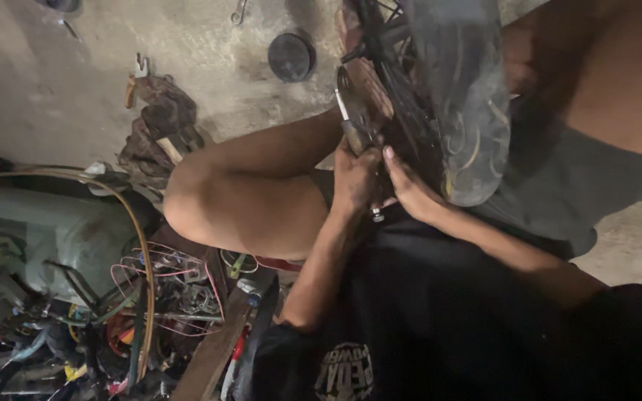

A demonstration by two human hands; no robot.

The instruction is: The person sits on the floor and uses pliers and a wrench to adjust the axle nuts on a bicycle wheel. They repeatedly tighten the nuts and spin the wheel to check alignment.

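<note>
Left hand [354, 178], frame centre: closed around the handles of pliers [352, 111], whose jaws point up toward the wheel hub. Right hand [409, 186], just beside it: fingers curled against the spokes of the wheel [458, 96], upper centre; exact hold cannot be determined. Pink wire basket [165, 286] lower left

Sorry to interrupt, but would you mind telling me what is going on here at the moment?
A person sits on the concrete floor with a spoked wheel and its worn tyre propped between the knees. The left hand grips a metal hand tool against the wheel near its middle, while the right hand steadies the spokes beside it. A dark round lid lies on the floor beyond, and a heap of wires, rags and tools is piled to the person's left.
</note>
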